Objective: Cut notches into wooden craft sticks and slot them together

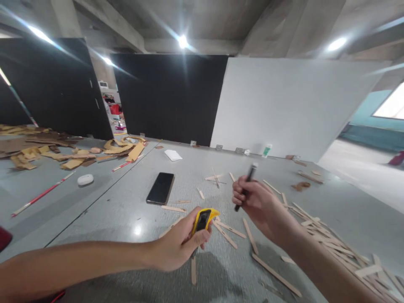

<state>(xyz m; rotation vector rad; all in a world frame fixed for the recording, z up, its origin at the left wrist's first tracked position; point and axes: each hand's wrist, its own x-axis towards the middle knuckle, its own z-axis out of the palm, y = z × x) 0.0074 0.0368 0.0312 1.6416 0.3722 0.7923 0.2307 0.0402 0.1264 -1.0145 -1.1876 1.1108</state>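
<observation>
My left hand (pixel 186 242) is closed round a yellow and black utility knife (pixel 203 219), held above the middle of the table. To its right, my right hand (pixel 252 195) grips a dark marker-like stick (pixel 250 176) with a pale upper end, tilted and slightly blurred. Whether it is a pen or another tool I cannot make out. Beneath and around both hands lie flat wooden craft sticks (pixel 232 229), some of them cut short. A phone (pixel 160 188) with a dark screen rests left of the hands.
A loose pile of craft sticks (pixel 334 244) spreads along the right. Cardboard scraps (pixel 72 153) cover the far left, near a white earbud case (pixel 85 180) and a red-white pencil-like rod (pixel 44 193). A folded white paper (pixel 173 155) and a small green-white bottle (pixel 267 150) lie towards the upright panels.
</observation>
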